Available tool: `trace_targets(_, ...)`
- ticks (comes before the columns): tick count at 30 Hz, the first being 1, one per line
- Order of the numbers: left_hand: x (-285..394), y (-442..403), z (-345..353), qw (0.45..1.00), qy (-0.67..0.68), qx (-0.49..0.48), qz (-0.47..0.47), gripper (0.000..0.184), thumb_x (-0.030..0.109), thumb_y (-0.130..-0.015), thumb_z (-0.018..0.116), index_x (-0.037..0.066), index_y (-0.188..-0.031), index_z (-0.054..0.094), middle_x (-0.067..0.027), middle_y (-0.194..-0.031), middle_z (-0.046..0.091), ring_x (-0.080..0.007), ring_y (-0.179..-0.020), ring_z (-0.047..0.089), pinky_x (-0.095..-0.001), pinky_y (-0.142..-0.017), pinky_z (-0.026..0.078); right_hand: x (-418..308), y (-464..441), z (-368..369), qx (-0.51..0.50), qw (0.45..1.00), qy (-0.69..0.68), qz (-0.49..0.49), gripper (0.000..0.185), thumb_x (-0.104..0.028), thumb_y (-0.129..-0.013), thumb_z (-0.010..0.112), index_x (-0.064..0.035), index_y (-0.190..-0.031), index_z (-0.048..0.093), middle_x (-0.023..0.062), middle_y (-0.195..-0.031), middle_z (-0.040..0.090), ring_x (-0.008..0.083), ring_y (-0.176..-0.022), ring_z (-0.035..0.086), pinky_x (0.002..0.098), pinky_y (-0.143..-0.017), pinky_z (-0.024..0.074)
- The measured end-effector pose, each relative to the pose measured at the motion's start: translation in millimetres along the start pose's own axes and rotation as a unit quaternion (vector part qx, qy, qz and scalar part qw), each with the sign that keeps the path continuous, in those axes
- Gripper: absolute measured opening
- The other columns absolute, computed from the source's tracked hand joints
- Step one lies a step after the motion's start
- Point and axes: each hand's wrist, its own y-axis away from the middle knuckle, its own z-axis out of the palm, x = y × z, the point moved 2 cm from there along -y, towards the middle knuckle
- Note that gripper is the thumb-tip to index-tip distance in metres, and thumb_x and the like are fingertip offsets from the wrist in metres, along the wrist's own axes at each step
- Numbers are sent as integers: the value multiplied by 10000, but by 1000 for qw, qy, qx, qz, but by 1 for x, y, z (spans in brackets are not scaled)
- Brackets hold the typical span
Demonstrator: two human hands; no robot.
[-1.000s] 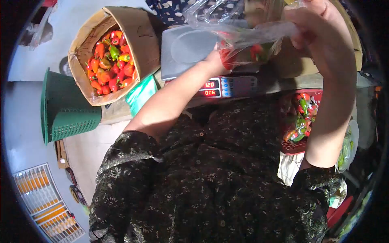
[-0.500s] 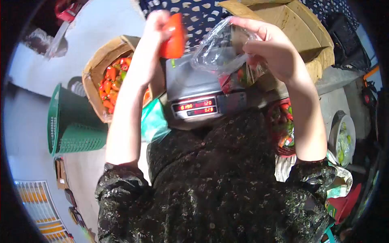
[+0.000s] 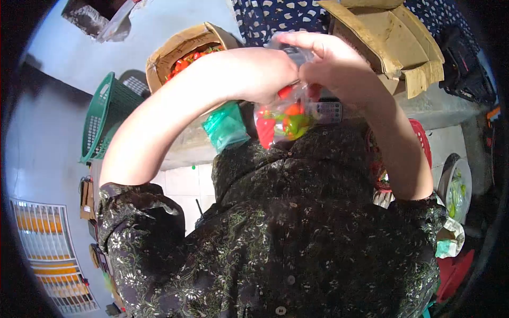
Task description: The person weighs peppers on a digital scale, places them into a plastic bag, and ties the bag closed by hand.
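A clear plastic bag [image 3: 281,124] with red, orange and green peppers in it hangs in front of my body, below both hands. My left hand [image 3: 265,74] is at the bag's mouth with its fingers curled down, and what they hold is hidden. My right hand [image 3: 331,61] grips the bag's rim, its index finger stretched along the top edge. Behind the bag, part of the scale's keypad [image 3: 327,112] shows; the rest of the scale is covered by my hands and the bag.
A cardboard box [image 3: 156,66] of peppers stands at the left beside a green basket [image 3: 103,114]. A green plastic bag [image 3: 225,127] lies at the ledge's edge. An open carton [image 3: 371,40] is at the back right. A red basket [image 3: 421,140] and a bowl [image 3: 466,196] are at the right.
My left hand has moved from the upper left, where it held a red pepper, to the bag's mouth. The bag now hangs closer to my body, away from the scale's plate.
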Motion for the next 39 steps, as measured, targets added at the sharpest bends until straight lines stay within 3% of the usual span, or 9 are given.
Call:
trace_targets(11,13,48,-30,992,-8,4,-128,168,92,-700,607,21,-851,582,-140,-787,613,-301,-784,599,-377,-711,483,-28,-3,22,-16,998,-27,-62,587,-40,-722,488,23,-1300,416,53,-683,569,85,-515,513,217,-495,445)
trace_targets(18,7,43,-14,991,76,79,-74,129,80,-733,591,31,-852,598,-119,-795,633,-272,-786,619,-365,-713,482,-31,-4,22,-18,995,-57,-79,629,-151,-710,519,54,-1293,406,36,-682,568,67,-522,495,200,-510,427)
trace_targets(24,-3,47,-33,954,116,224,-163,138,135,-752,559,20,-795,623,-158,-755,640,-302,-744,630,-388,-690,482,-52,-4,27,-28,991,-27,-131,554,-33,-755,527,46,-1290,409,67,-636,562,116,-512,542,243,-477,460)
trace_targets(27,12,52,-29,968,109,225,-34,125,124,-737,576,22,-793,624,-164,-752,633,-307,-767,625,-388,-703,481,-58,-5,19,-71,994,-77,-15,625,-127,-773,593,77,-1312,351,85,-756,606,107,-540,559,217,-489,464)
trace_targets(29,9,53,-23,981,100,159,-47,128,121,-733,583,21,-805,620,-166,-751,627,-311,-770,620,-389,-706,479,-53,-4,25,-38,993,22,-106,553,-21,-743,519,69,-1278,411,109,-668,588,136,-531,566,253,-503,482)
trace_targets(31,1,55,-14,982,50,169,-59,198,137,-722,600,5,-869,597,-178,-776,622,-328,-762,610,-390,-703,474,-81,-1,33,23,993,-116,27,784,-282,-736,650,112,-1314,297,94,-758,599,109,-559,558,217,-508,468)
trace_targets(36,7,76,-30,962,71,231,-128,318,181,-694,638,2,-944,557,-198,-803,605,-348,-753,597,-381,-689,470,-57,-5,18,-118,980,-129,-99,1048,-540,-690,708,153,-1320,236,89,-804,599,90,-592,558,192,-524,468)
trace_targets(38,7,82,-31,968,23,217,-121,306,184,-693,642,7,-929,561,-184,-790,605,-332,-739,602,-376,-680,471,-58,-3,21,-131,979,-124,-92,910,-419,-723,671,136,-1317,263,98,-788,599,101,-582,562,203,-523,476)
trace_targets(39,10,83,-30,970,37,206,-121,245,250,-723,617,13,-780,586,-160,-692,608,-325,-694,610,-403,-646,480,-57,-3,24,-122,981,-115,-99,795,-320,-749,633,117,-1317,289,107,-773,601,111,-574,566,213,-522,482)
